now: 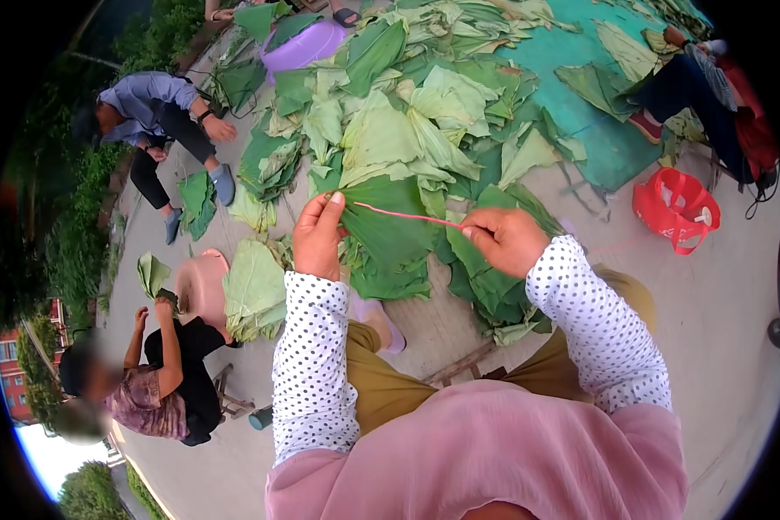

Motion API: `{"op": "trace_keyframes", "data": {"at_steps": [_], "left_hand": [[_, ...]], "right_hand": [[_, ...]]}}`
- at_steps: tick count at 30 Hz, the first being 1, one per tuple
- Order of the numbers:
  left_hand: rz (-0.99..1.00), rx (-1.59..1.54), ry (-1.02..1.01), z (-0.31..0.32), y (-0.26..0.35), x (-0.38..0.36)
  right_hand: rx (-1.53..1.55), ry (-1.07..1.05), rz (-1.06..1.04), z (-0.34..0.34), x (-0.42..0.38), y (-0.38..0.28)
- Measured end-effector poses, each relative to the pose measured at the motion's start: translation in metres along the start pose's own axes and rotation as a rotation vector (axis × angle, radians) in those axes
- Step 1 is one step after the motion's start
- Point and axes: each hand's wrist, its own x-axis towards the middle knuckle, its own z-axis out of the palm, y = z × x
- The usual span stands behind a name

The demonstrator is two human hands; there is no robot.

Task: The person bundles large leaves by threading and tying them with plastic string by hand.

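My left hand is closed at the narrow tip of a green lotus leaf, which fans out to the right with its veins spreading from that tip. A thin pink string runs taut from beside my left fingers across the leaf's upper part. Its other end is pinched between the thumb and fingers of my right hand. Below my right hand lies a stack of darker green leaves, and more leaves rest under the held one.
A broad heap of pale and green leaves covers the ground ahead, partly on a green sheet. A red basket stands right; a purple basin sits at the back. People work at the left and far right.
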Motion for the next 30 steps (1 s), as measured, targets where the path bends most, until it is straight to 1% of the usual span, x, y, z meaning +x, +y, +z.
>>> {"op": "trace_keyframes", "data": {"at_steps": [5, 7, 8, 10, 11, 13, 14, 16, 18, 20, 22, 23, 24, 26, 27, 28, 29, 30], "left_hand": [[0.021, 0.055, 0.019, 0.004, 0.003, -0.003], [0.080, 0.147, 0.005, 0.003, 0.000, -0.001], [0.078, 0.148, 0.003, 0.003, -0.002, -0.001], [-0.020, 0.150, -0.050, 0.011, -0.006, -0.007], [-0.026, 0.148, -0.056, 0.017, -0.011, -0.010], [-0.053, 0.245, -0.125, 0.032, -0.021, -0.019], [-0.058, 0.243, -0.130, 0.038, -0.024, -0.022], [-0.078, 0.256, -0.265, 0.050, -0.033, -0.028], [-0.122, 0.260, -0.322, 0.058, -0.042, -0.033], [-0.157, 0.256, -0.393, 0.062, -0.043, -0.038], [-0.178, 0.235, -0.455, 0.071, -0.047, -0.042], [-0.188, 0.225, -0.491, 0.075, -0.051, -0.045], [-0.197, 0.215, -0.527, 0.081, -0.055, -0.049], [-0.213, 0.198, -0.590, 0.087, -0.059, -0.053], [-0.221, 0.166, -0.564, 0.087, -0.060, -0.052], [-0.227, 0.138, -0.529, 0.084, -0.061, -0.049], [-0.181, 0.202, -0.540, 0.080, -0.062, -0.044], [-0.192, 0.190, -0.553, 0.081, -0.060, -0.043]], "right_hand": [[-0.056, 0.002, -0.014, 0.000, 0.004, -0.001], [-0.076, -0.002, -0.011, 0.000, 0.005, -0.001], [-0.089, -0.003, -0.018, 0.000, 0.006, -0.001], [-0.107, -0.004, -0.012, 0.000, 0.003, 0.000], [-0.098, 0.002, -0.025, 0.001, 0.002, 0.000], [-0.091, 0.008, -0.029, 0.002, 0.002, 0.001], [-0.115, -0.034, -0.006, 0.002, 0.004, 0.002], [-0.145, -0.078, 0.032, 0.002, 0.007, 0.003], [-0.155, -0.128, 0.128, 0.000, 0.008, 0.001], [-0.150, -0.145, 0.124, 0.009, 0.011, 0.006], [-0.120, -0.092, 0.074, 0.011, 0.010, 0.004], [-0.108, -0.156, 0.127, 0.008, 0.009, 0.002], [-0.116, -0.158, 0.144, 0.007, 0.009, 0.004], [-0.082, -0.258, 0.102, 0.005, 0.005, 0.010], [-0.075, -0.190, -0.011, 0.007, 0.003, 0.016], [-0.083, -0.191, 0.008, 0.005, 0.004, 0.016], [-0.078, -0.174, -0.010, 0.002, 0.006, 0.014], [-0.073, -0.158, -0.028, 0.000, 0.007, 0.014]]}}
